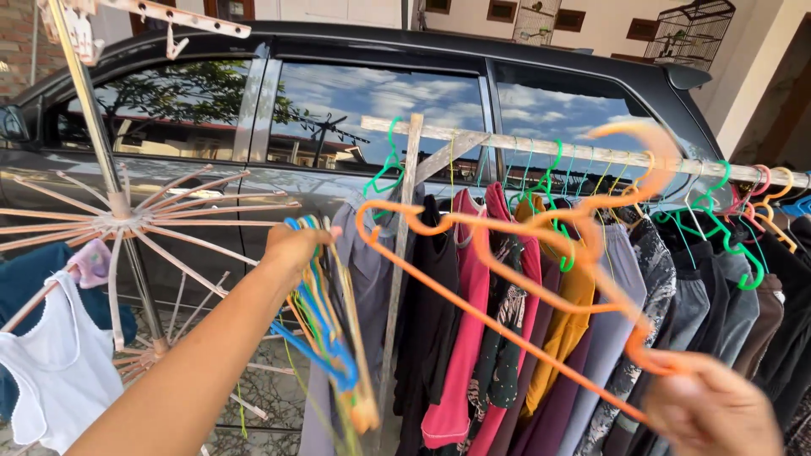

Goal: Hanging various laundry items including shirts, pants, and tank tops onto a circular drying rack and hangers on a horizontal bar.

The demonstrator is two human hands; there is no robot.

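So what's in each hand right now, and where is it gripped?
Left hand grips a bunch of coloured hangers by their tops; right hand holds an orange hanger at its corner.

The person's left hand (pixel 291 245) and its long forearm, entering from seven o'clock, are bare: no sleeve, watch, ring or glove shows. The right hand (pixel 710 414), at five o'clock, is blurred, and likewise bare as far as can be seen.

hung clothes (pixel 541 338) crowd rail (pixel 591 152), car (pixel 211 127) behind
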